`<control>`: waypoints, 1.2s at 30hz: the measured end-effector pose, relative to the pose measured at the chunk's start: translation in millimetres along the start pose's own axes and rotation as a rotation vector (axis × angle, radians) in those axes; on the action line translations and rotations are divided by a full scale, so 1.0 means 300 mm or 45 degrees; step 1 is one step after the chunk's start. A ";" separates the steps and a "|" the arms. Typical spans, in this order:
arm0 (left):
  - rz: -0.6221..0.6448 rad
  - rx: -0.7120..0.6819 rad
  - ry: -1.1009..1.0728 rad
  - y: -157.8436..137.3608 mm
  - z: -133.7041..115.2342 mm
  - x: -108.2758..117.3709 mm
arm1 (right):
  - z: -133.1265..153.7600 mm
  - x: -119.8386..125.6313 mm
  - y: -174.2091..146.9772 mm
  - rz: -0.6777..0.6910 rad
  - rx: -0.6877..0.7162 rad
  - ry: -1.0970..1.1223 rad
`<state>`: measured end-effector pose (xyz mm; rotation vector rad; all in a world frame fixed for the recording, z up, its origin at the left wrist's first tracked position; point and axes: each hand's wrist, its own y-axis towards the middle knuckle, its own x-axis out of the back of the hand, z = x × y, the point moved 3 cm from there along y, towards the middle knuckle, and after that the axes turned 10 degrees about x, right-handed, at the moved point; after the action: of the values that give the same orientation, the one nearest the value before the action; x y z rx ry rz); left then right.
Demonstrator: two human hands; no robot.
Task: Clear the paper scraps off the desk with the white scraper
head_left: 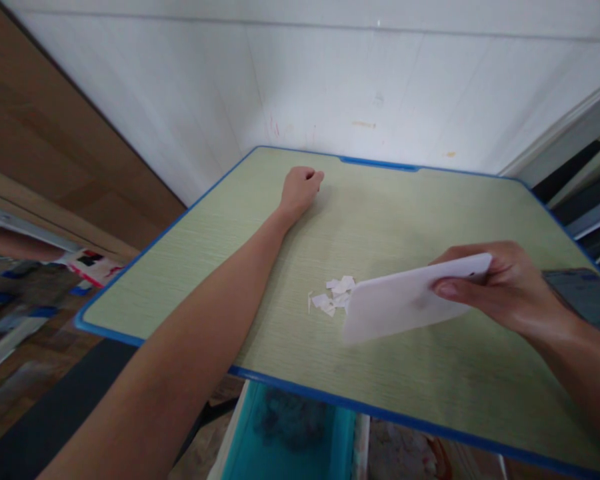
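Observation:
My right hand (485, 287) grips a flat white sheet (400, 303), thumb on the near face and fingers behind it. The sheet is tilted, with its left end low beside a small pile of white paper scraps (337, 293) on the table. It partly covers the pile's right side. My left hand (301, 190) rests curled in a fist on the far part of the table, well away from the scraps. Whether anything is inside that fist is hidden.
The pale green table (380, 207) has a blue edge and stands against a white wall (330, 80). A dark flat object (580, 293) lies at its right side. Below the front edge is a teal bin (290, 433) with dark matter inside. Another person's arm (20, 245) shows far left.

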<state>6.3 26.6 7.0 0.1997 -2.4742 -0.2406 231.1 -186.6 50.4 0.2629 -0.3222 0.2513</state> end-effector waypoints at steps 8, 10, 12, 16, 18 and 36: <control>0.002 0.021 0.004 -0.006 -0.002 0.003 | -0.023 0.031 -0.009 -0.133 -0.098 -0.011; 0.009 0.025 0.005 -0.007 -0.005 0.004 | -0.013 0.017 -0.009 -0.102 -0.073 -0.034; 0.012 0.031 0.002 -0.008 -0.006 0.005 | -0.002 -0.006 -0.010 -0.059 -0.005 -0.073; 0.010 0.038 -0.016 -0.008 -0.005 0.005 | 0.003 -0.057 -0.021 0.085 0.196 -0.170; 0.007 0.043 -0.021 -0.008 -0.004 0.004 | -0.004 -0.071 -0.028 0.128 0.221 -0.212; -0.004 0.038 -0.007 -0.007 -0.001 0.006 | 0.022 -0.186 -0.051 0.326 0.101 -0.297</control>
<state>5.2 24.1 7.9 0.2156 -2.4845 -0.2056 182.5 -214.1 34.2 0.3305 -0.5791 0.4881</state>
